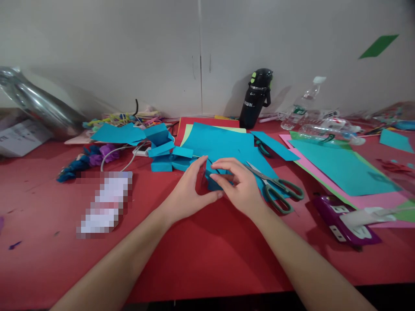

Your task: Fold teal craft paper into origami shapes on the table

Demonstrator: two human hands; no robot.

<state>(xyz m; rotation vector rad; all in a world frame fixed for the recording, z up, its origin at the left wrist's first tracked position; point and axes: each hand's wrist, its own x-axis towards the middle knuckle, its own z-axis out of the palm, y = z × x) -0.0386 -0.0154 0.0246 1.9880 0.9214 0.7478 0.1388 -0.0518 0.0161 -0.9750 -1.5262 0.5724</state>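
Between my two hands is a small folded piece of blue paper (214, 183), partly hidden by my fingers. My left hand (186, 192) curves around its left side, with the thumb reaching across the front. From the right, my right hand (242, 185) grips the paper with bent fingers and thumb. Just behind my left hand stand several folded blue paper boxes (162, 164). Grey-handled scissors (275, 185) lie partly spread, right of my right hand, over a large blue paper sheet (215, 140).
A black bottle (252, 101) stands by the wall, with clear plastic bottles (300, 108) to its right. Coloured sheets (346, 168) and a purple power strip (346, 222) lie at right. On the left are a blurred-out pale object (108, 203), paper flowers (78, 164) and a metal kettle (42, 101).
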